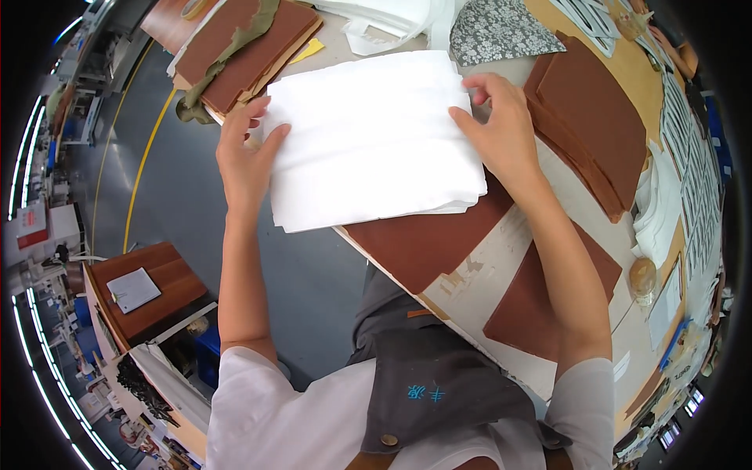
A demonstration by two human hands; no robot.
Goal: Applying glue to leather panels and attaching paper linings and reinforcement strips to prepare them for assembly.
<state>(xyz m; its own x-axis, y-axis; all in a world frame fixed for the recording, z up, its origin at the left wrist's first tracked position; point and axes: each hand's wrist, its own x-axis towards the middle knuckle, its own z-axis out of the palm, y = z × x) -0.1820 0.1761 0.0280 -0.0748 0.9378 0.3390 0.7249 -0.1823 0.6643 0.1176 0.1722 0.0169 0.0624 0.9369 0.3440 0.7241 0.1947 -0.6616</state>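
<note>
Left hand (247, 153): thumb and fingers parted at the left edge of the white stack (376, 153), which overhangs the near-left edge of the table (487, 274) (pinching or merely touching, cannot tell). Right hand (505, 125): likewise, right edge. Step, judged: steadying the stack; next move calls for even two-sided support. Farther right: rounded amber-toned jar (643, 276), contents unclear.

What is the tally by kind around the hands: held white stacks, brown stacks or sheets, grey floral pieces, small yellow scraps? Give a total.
White stack: 1, held
Brown: 4 (upper-left stack, right stack, lower-middle sheet, lower-right sheet)
Grey floral piece: 1
Yellow scrap: 1
Total: 7
</note>
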